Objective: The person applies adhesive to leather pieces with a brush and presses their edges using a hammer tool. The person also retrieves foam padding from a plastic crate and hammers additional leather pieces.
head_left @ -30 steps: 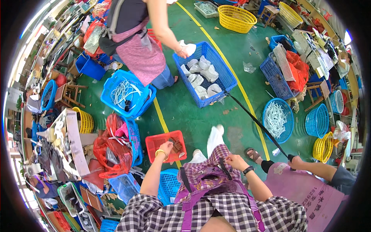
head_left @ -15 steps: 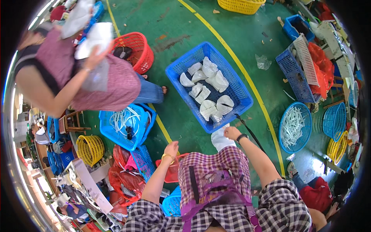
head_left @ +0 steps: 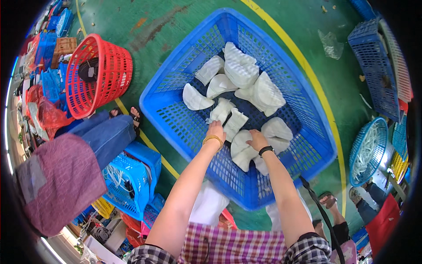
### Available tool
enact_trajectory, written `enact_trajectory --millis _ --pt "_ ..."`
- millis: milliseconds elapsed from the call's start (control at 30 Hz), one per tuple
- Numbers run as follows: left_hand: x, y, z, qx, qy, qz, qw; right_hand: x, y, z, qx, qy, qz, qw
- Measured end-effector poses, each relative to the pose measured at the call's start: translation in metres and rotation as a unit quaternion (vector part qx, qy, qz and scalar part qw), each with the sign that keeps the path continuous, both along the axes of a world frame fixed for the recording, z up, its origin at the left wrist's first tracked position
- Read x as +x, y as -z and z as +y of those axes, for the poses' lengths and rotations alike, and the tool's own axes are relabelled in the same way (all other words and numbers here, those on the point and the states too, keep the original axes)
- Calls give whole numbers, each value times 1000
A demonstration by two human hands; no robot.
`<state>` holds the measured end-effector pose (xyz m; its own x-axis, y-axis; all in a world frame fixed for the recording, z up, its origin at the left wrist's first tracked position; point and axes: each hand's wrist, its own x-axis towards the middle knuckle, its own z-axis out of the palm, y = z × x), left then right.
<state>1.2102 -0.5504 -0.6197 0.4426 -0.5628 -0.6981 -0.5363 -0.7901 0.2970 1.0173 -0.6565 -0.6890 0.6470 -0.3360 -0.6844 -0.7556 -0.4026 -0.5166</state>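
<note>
White pieces [head_left: 241,70] sit loose on the floor of the blue basket [head_left: 325,155], lying at mixed angles, some overlapping, some with gaps between. Look: matte white, soft-edged, mostly curved; several are half-moon, others read as folded cups with a crease down the middle. 2 near the center are narrower and more block-like. Far-end ones show dappled shading; material can't be told. Left hand [head_left: 215,133]: fingers bent downward, close together, at the near end of a narrow white piece [head_left: 222,110]; can't tell if it's pinching. Right hand [head_left: 258,141]: thumb set apart from the fingers, over a creased white piece [head_left: 241,149]; grip unclear, fingertips partly hidden. Basket has perforated walls and rests on the green floor [head_left: 184,26], black strap [head_left: 323,215] at its near right corner.
</note>
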Motion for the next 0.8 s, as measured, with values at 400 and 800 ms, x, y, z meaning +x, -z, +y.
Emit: enact_trajectory --millis 400,800 --pt "53 83 -8 50 -108 71 990 58 32 4 29 -118 143 982" --pt "4 -261 37 -214 -113 -111 964 39 -299 -16 -50 -183 -138 972"
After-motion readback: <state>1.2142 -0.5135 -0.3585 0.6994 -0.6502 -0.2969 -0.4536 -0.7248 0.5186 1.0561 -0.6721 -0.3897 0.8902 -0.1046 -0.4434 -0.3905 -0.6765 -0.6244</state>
